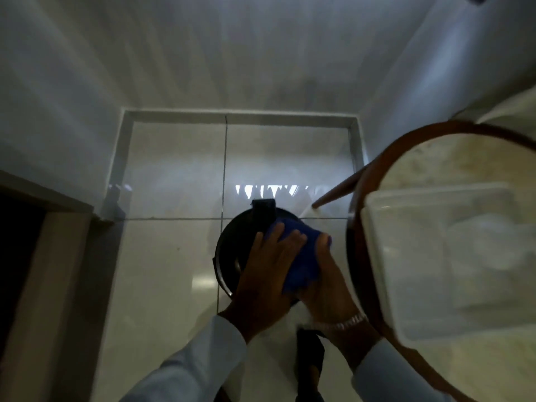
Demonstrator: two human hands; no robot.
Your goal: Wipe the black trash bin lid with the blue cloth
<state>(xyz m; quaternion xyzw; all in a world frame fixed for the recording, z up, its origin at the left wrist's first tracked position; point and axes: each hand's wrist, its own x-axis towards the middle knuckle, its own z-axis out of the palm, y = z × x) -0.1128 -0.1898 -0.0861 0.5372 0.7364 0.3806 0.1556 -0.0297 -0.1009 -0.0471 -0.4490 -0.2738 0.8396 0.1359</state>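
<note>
The round black trash bin lid [232, 248] sits on the bin on the tiled floor, seen from above, with its hinge block at the far edge. The blue cloth [301, 256] is bunched on the right half of the lid. My left hand [269, 271] lies flat with fingers spread over the cloth's left side. My right hand [327, 282], with a metal wrist bracelet, grips the cloth's right side. Both hands cover much of the lid.
A round wooden-rimmed table [377, 158] with a pale top stands close on the right and carries a clear plastic container [435, 256]. One table leg [336, 190] slants toward the bin. White walls close the corner; a dark doorway [17, 256] is at left. A sandalled foot [309, 361] is below.
</note>
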